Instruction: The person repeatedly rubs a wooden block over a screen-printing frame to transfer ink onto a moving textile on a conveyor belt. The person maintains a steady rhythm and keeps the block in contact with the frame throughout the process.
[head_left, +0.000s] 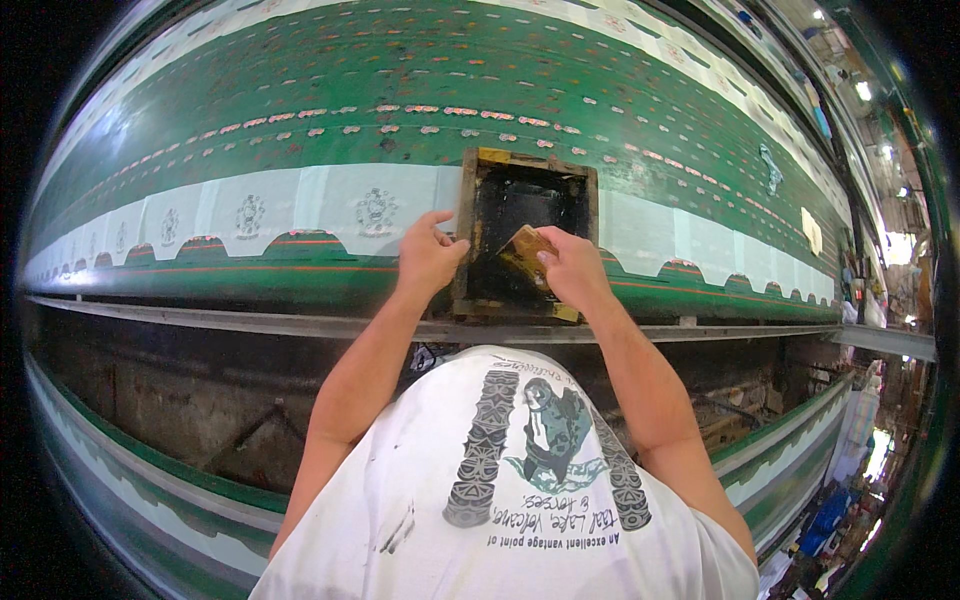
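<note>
A dark wooden screen-printing frame (590, 215) lies across the strip of pale cloth panels (300, 200) on a long green table. Its inside is black with ink. In my right hand (573, 268) is a brown, stained squeegee (522, 252), tilted inside the frame, its lower edge near the dark mesh. My left hand (428, 252) is at the frame's left side, thumb and forefinger apart, the thumb tip at the rim. The other left fingers curl partly out of sight. Dark crest prints (376, 212) mark the panels left of the frame; panels to its right look plain.
A metal rail (300, 325) runs along the table's near edge. Rows of small pinkish patches (480, 113) dot the green tabletop (240, 90). Another row of pale cloth lies along the far side. A cream scrap (811, 231) sits at the right. Another green-edged table (180, 470) stands behind me.
</note>
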